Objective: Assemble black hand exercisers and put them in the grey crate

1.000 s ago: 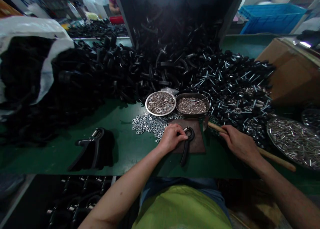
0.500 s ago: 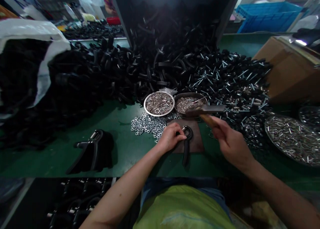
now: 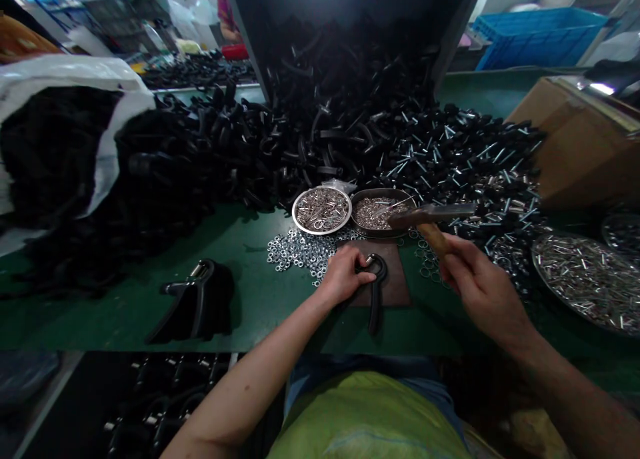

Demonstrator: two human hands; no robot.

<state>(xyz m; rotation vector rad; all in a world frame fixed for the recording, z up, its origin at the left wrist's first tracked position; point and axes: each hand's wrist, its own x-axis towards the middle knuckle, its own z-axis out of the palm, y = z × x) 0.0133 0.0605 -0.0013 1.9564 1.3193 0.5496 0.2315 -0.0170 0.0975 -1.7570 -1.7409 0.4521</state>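
Observation:
My left hand (image 3: 343, 275) grips a black hand-grip part (image 3: 375, 292) that lies flat on a dark brown pad (image 3: 397, 282) on the green bench. My right hand (image 3: 475, 282) is closed around the wooden handle of a hammer (image 3: 433, 215). The metal hammer head hangs in the air above the right steel dish (image 3: 383, 212), to the upper right of the part. Loose silver washers (image 3: 297, 249) lie just left of the pad.
A round dish of metal rings (image 3: 321, 209) stands behind the pad. A large heap of black handles (image 3: 280, 139) and bolts (image 3: 475, 159) fills the back. Finished grippers (image 3: 197, 305) lie at left, a tray of pins (image 3: 587, 279) at right, a cardboard box (image 3: 585, 139) behind it.
My right hand has lifted the hammer off the bench, where it lay flat, and now holds its head raised above the dishes. The left hand stays on the black part.

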